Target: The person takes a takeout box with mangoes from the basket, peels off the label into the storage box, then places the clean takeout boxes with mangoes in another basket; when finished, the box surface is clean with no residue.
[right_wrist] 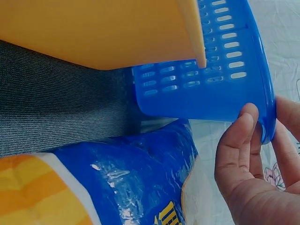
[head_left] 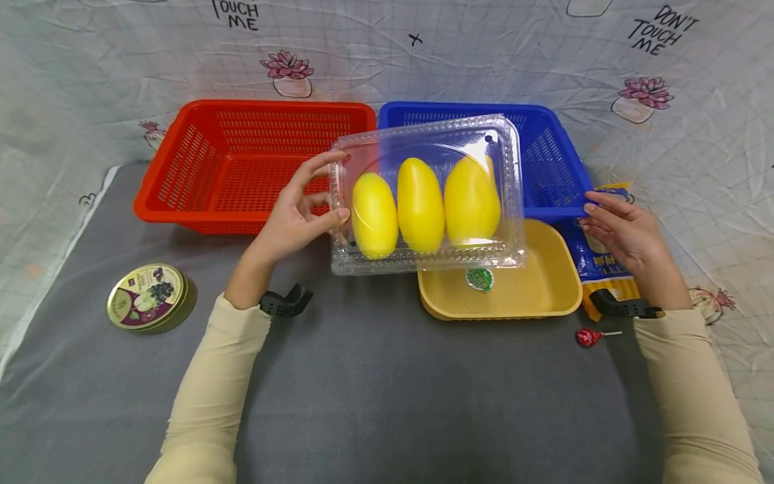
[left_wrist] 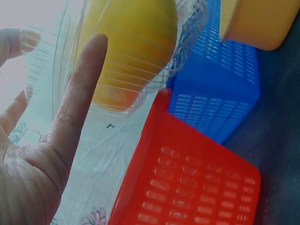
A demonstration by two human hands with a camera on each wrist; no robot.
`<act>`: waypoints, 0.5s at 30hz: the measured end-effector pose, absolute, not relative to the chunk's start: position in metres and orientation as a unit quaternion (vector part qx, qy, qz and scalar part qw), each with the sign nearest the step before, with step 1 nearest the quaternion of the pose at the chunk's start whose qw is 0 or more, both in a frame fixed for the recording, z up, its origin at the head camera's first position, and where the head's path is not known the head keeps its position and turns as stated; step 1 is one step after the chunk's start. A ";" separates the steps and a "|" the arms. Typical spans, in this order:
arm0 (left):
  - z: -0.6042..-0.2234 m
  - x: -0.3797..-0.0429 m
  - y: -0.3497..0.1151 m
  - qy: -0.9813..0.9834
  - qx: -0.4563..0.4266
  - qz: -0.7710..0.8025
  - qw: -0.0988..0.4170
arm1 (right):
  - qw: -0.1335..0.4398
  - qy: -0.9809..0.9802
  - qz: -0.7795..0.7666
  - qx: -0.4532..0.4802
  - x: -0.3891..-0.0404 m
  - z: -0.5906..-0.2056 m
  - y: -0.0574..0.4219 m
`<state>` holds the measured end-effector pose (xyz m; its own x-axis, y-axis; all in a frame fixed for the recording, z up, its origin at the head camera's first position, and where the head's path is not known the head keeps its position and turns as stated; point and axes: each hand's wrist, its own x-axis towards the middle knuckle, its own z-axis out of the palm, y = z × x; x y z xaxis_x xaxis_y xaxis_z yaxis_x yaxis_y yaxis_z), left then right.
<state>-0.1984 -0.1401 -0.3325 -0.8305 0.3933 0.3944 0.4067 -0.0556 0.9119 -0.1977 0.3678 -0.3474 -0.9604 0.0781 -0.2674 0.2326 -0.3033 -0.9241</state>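
Note:
A clear plastic clamshell box (head_left: 512, 195) with three yellow mangoes (head_left: 421, 208) inside is held up by its left end. My left hand (head_left: 289, 216) grips it there, the thumb (left_wrist: 75, 98) on the near side and the other fingers at the far side. Behind the box stand a red basket (head_left: 166, 191) and a blue basket (head_left: 562, 154), partly covered by it. At the blue basket's front right corner, my right hand (head_left: 631, 235) pinches the rim; in the right wrist view the thumb and fingers (right_wrist: 234, 136) lie on either side of it.
A yellow tray (head_left: 520, 296) with a green sticker sits before the blue basket. Right of it lie a blue and yellow packet (head_left: 595, 259) and a red lollipop (head_left: 588, 337). At the left is a round tin (head_left: 148, 296). A printed cloth (head_left: 453, 54) hangs behind.

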 end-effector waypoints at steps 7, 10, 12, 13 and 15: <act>-0.336 -0.210 -0.128 -0.668 -0.303 -0.680 0.005 | 0.046 0.589 -0.796 0.133 -0.198 -0.348 0.369; -0.337 -0.216 -0.122 -0.661 -0.305 -0.686 0.010 | 0.045 0.593 -0.792 0.134 -0.199 -0.348 0.369; -0.338 -0.220 -0.119 -0.662 -0.303 -0.685 0.019 | 0.047 0.594 -0.792 0.136 -0.199 -0.348 0.370; -0.338 -0.222 -0.118 -0.664 -0.302 -0.684 0.025 | 0.049 0.593 -0.792 0.138 -0.199 -0.347 0.370; -0.338 -0.225 -0.115 -0.668 -0.300 -0.680 0.038 | 0.052 0.592 -0.792 0.142 -0.199 -0.347 0.371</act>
<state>-0.2254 -0.1146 -0.3376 -0.8170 0.3490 0.4591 0.4527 -0.1048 0.8855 -0.1992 0.3713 -0.3468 -0.9539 0.0856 -0.2877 0.2517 -0.2939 -0.9221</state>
